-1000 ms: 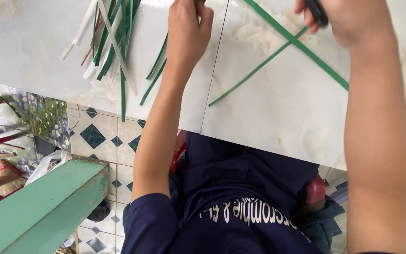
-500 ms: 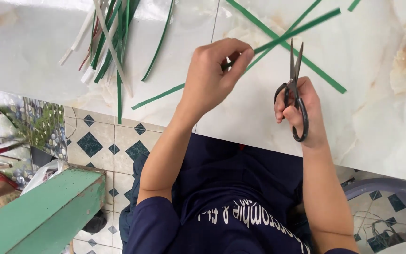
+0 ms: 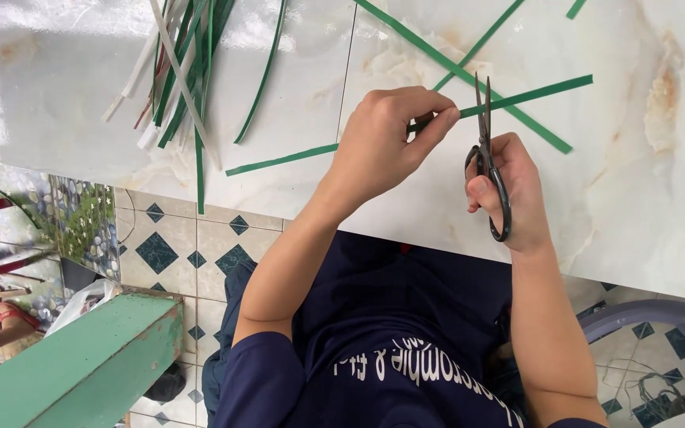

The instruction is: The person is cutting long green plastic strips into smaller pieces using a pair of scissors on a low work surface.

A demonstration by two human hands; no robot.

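At the lower left stands a green bench [image 3: 81,361] on a tiled floor [image 3: 200,246]. At the upper left, a bundle of strips [image 3: 184,71] lies on the marble table [image 3: 636,198]. Near the frame's centre the left hand [image 3: 386,139] pinches a long green strip [image 3: 319,152] between thumb and fingers. Just right of it the right hand [image 3: 509,190] grips black scissors [image 3: 489,158], blades nearly closed at the strip. More strips [image 3: 453,71] cross at the upper right.

My right hand [image 3: 509,190] has brought the black metal scissors [image 3: 489,158] beside the long green strip [image 3: 406,131]. My left hand [image 3: 386,143] now pinches it closer.
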